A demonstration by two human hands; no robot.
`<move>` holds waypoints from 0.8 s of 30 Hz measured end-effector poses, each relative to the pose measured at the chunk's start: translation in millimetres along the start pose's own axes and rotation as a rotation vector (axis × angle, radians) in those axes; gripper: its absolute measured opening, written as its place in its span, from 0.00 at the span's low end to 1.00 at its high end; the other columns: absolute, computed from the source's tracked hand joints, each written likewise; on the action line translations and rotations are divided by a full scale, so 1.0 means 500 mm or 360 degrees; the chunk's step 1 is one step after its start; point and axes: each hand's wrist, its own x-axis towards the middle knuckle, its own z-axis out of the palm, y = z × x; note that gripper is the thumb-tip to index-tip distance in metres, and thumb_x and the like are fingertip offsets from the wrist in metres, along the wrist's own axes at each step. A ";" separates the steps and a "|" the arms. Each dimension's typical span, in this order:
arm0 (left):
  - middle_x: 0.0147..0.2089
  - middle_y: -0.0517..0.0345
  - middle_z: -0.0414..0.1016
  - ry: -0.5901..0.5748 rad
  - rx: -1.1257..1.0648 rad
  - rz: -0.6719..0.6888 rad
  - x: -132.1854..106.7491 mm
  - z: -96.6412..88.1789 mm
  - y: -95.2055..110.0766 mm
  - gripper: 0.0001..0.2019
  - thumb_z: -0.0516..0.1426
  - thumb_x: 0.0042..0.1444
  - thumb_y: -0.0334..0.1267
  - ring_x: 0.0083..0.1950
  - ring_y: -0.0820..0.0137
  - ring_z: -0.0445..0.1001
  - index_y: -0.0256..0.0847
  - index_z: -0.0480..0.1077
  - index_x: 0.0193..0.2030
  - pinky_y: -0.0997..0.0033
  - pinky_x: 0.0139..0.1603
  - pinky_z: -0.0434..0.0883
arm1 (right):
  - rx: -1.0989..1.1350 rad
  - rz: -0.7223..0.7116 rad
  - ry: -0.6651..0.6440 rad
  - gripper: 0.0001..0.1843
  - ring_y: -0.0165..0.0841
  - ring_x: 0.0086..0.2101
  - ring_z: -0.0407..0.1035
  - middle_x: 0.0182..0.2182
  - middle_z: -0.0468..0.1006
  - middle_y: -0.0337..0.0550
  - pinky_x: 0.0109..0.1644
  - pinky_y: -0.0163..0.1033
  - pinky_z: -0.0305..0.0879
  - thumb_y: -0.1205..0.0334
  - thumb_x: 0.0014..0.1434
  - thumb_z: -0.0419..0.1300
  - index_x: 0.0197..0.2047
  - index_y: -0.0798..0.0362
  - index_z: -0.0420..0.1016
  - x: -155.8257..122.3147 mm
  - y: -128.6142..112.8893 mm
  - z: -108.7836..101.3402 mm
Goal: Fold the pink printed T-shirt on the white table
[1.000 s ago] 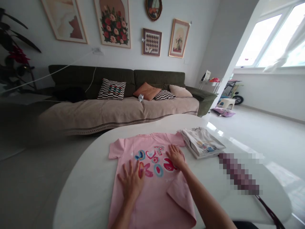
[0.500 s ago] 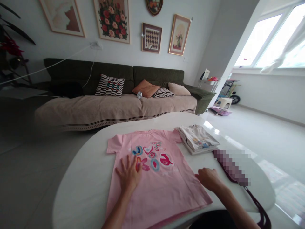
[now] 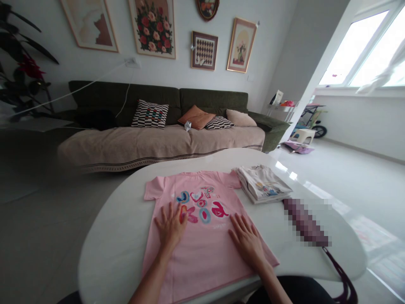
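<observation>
A pink T-shirt (image 3: 202,249) with colourful painted-looking shapes on its front lies spread flat on the white table, collar toward the sofa. On its left part, beside the print, my left hand (image 3: 171,226) rests with fingers spread. My right hand (image 3: 247,238) lies flat on the shirt's right side, fingers stretched out, just below the print. Both palms face down and neither hand holds anything. Touching or close to the right sleeve is a stack of folded light-coloured shirts (image 3: 264,185).
A pixelated purple item (image 3: 306,223) with a dark strap (image 3: 338,266) lies on the right of the round-edged white table (image 3: 107,240). Beyond the table stands a green sofa (image 3: 152,95) with cushions and a beige cover (image 3: 164,143). My dark-clothed leg shows at the bottom edge.
My right hand has moved left from the shirt's right edge and opened flat on the fabric. The left hand stays on the shirt. The view has shifted slightly.
</observation>
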 end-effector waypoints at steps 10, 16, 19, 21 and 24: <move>0.64 0.44 0.53 -0.0015 0.0012 -0.0073 0.039 -0.034 0.023 0.27 0.43 0.58 0.49 0.65 0.49 0.46 0.37 0.58 0.60 0.42 0.58 0.49 | -0.0083 0.0135 0.0115 0.31 0.38 0.62 0.36 0.63 0.45 0.38 0.60 0.54 0.44 0.45 0.60 0.37 0.64 0.47 0.42 -0.020 0.033 0.004; 0.66 0.53 0.47 0.0059 -0.0068 0.0275 0.032 0.010 0.041 0.25 0.46 0.57 0.47 0.66 0.54 0.45 0.51 0.52 0.62 0.45 0.60 0.46 | -0.0065 0.0140 0.0120 0.31 0.41 0.62 0.38 0.63 0.47 0.42 0.59 0.59 0.44 0.47 0.60 0.37 0.64 0.49 0.44 -0.017 0.045 0.016; 0.67 0.54 0.44 0.0046 -0.0086 0.0249 0.030 0.022 0.038 0.25 0.45 0.57 0.48 0.66 0.54 0.42 0.52 0.51 0.63 0.44 0.60 0.44 | 0.0015 0.0112 0.0112 0.31 0.41 0.62 0.38 0.63 0.46 0.46 0.59 0.59 0.43 0.49 0.61 0.36 0.64 0.52 0.45 0.009 -0.022 0.010; 0.67 0.54 0.43 0.0020 -0.0100 0.0242 0.030 0.022 0.036 0.26 0.45 0.58 0.48 0.67 0.55 0.40 0.51 0.49 0.63 0.44 0.61 0.43 | 0.0157 -0.0162 0.0051 0.30 0.37 0.62 0.36 0.63 0.44 0.43 0.61 0.53 0.42 0.49 0.62 0.35 0.64 0.51 0.44 0.047 -0.104 0.003; 0.67 0.55 0.42 -0.0064 -0.0097 0.0249 0.032 0.018 0.035 0.27 0.46 0.56 0.44 0.67 0.55 0.38 0.50 0.49 0.63 0.44 0.61 0.41 | 0.0337 -0.0674 -0.0181 0.30 0.33 0.62 0.34 0.64 0.42 0.41 0.62 0.48 0.40 0.48 0.62 0.36 0.65 0.49 0.42 0.135 -0.235 -0.001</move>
